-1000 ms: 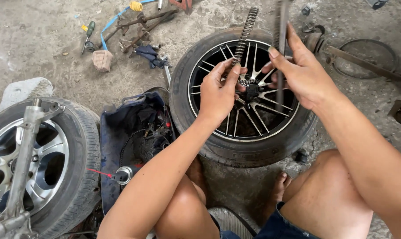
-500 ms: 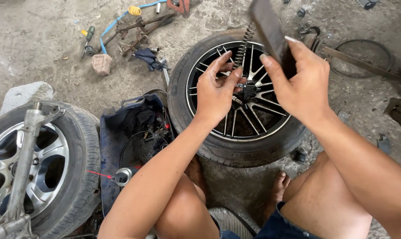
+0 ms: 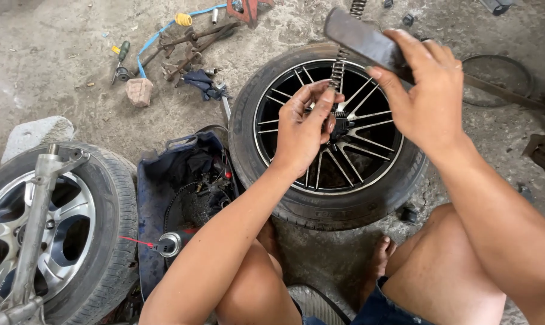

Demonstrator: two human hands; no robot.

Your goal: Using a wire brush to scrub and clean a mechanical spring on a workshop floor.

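Even, bright daylight, soft shadows, sharp focus, slight wide-angle edge distortion.

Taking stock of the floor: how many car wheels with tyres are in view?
2: a black multi-spoke alloy wheel lying flat under both hands, and a silver alloy wheel at lower left, partly cut off. Others may lie outside view.

Stained grey concrete floor (image 3: 55, 72), daylight, grey stone block (image 3: 34, 133) left.

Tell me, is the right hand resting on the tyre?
No, the right hand is raised above the tyre, gripping a flat dark bar.
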